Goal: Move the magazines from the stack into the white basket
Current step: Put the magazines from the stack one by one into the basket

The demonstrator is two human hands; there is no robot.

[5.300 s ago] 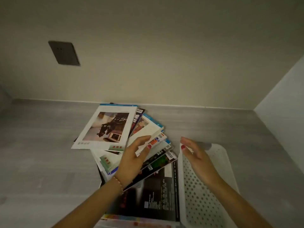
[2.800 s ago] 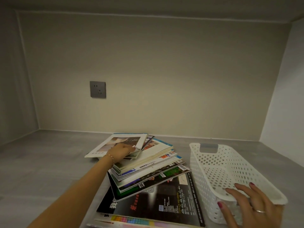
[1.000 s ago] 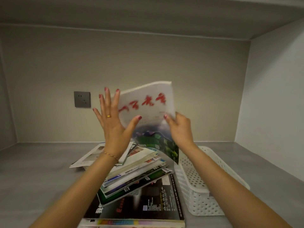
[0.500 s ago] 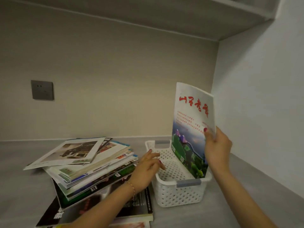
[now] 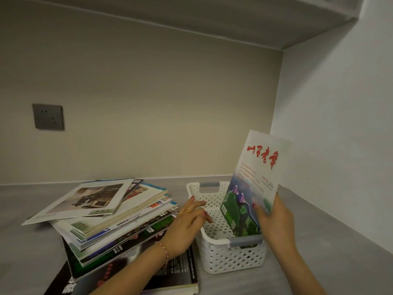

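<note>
Lower now than half a second ago, the magazine (image 5: 258,177) dips its bottom edge into the white basket (image 5: 231,260), tilted. I see my right hand (image 5: 274,222) gripping its lower right edge. My left hand (image 5: 187,226) rests relaxed on the basket's left rim, beside the stack (image 5: 110,211) on the grey counter (image 5: 25,252).

From my seat I couldn't see the magazine's (image 5: 258,179) bottom corner below the right hand's (image 5: 274,222) fingers, hidden behind the white basket's (image 5: 234,258) near wall, and the lowest black magazine (image 5: 176,275) ran off frame.
</note>
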